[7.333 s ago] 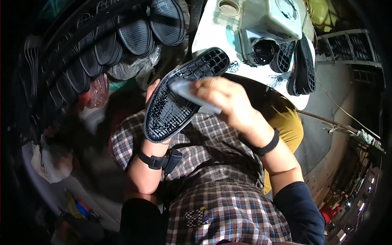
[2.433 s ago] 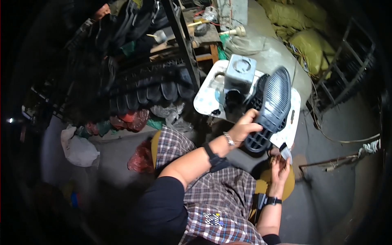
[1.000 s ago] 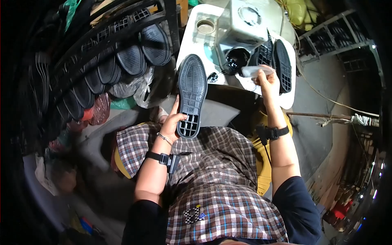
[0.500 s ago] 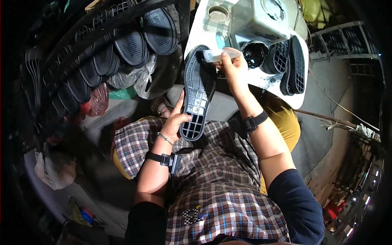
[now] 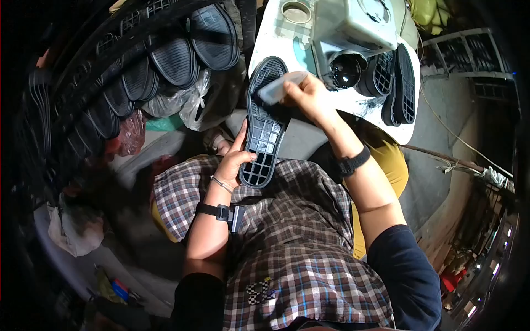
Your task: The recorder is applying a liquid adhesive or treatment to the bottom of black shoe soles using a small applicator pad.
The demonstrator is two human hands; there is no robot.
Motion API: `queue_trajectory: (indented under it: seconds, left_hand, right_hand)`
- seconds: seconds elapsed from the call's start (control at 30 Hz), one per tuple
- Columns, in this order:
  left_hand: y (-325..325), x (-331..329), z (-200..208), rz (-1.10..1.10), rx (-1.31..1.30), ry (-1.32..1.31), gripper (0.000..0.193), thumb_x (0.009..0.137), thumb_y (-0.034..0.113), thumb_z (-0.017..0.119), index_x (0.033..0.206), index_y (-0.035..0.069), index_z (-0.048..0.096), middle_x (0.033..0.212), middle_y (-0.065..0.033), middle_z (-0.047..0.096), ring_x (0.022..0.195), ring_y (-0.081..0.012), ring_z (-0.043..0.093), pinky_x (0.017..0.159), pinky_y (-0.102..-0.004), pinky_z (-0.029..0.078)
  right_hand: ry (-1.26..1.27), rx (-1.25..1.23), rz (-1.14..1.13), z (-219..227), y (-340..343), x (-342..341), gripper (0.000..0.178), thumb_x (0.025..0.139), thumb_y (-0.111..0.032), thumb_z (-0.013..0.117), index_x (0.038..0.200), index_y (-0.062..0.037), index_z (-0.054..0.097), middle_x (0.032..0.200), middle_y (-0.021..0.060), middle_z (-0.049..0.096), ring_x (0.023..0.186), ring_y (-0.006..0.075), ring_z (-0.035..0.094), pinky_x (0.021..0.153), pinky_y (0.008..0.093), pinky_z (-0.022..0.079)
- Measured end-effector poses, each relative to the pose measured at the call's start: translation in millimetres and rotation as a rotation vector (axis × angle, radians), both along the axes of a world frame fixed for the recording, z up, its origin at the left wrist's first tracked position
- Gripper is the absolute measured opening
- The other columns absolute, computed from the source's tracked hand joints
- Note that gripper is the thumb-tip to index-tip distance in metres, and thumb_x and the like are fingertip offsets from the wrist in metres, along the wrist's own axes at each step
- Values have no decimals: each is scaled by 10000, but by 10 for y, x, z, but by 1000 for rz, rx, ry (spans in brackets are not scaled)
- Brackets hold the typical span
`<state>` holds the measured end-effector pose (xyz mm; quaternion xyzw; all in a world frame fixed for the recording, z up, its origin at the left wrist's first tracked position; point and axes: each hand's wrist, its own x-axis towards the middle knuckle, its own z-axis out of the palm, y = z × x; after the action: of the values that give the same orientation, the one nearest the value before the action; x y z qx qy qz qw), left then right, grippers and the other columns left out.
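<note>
Head view: just above the middle of the frame, a black shoe sole (image 5: 266,132) stands clear of the lap, held up in the left hand (image 5: 233,164). Its inner face is towards the camera: a raised rim runs around the outline, fine ridges cover the upper part, shallow square recesses fill the waist, and a coarse grid of deep cells fills the lower end. A darker patch lies in the upper half, partly hidden by the right hand (image 5: 309,98) and a pale, translucent flat tool (image 5: 276,92).

The sole's long axis runs nearly up and down the frame, its top leaning slightly right; the broader ridged end points upward, the gridded end down towards the checked apron (image 5: 287,220).

Of the hands, the left is curled around the lower left edge, thumb over the grid, a finger along the side. The right is closed, pinching the tool between thumb and fingers; the tool's lower left end overlaps the sole, though contact is unclear. At the upper right, a round black-filled cup (image 5: 349,70) and more soles (image 5: 406,83) rest on a white surface (image 5: 277,34).
</note>
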<state>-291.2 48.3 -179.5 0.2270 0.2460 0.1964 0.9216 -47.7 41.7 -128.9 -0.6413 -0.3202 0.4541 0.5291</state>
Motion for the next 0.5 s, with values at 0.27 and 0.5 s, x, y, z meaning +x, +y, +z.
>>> queue_trajectory:
  seconds: [0.27, 0.5]
  left_hand:
    - [9, -19, -3, -11, -14, 6, 913, 704, 25, 543, 1520, 221, 184, 1428, -168, 405, 1201, -344, 527, 893, -590, 513]
    - [-1, -7, 29, -18, -53, -32, 902, 710, 25, 534, 1518, 232, 192, 1436, -166, 395, 1227, -345, 506, 895, -586, 512]
  right_hand:
    - [-95, 123, -68, -117, 62, 32, 230, 925, -193, 600, 1031, 11, 597, 774, 62, 660, 655, 117, 617, 609, 269, 501]
    - [41, 107, -176, -17, 65, 38, 240, 923, -168, 601, 1068, 22, 581, 765, 64, 655, 632, 122, 611, 600, 256, 496]
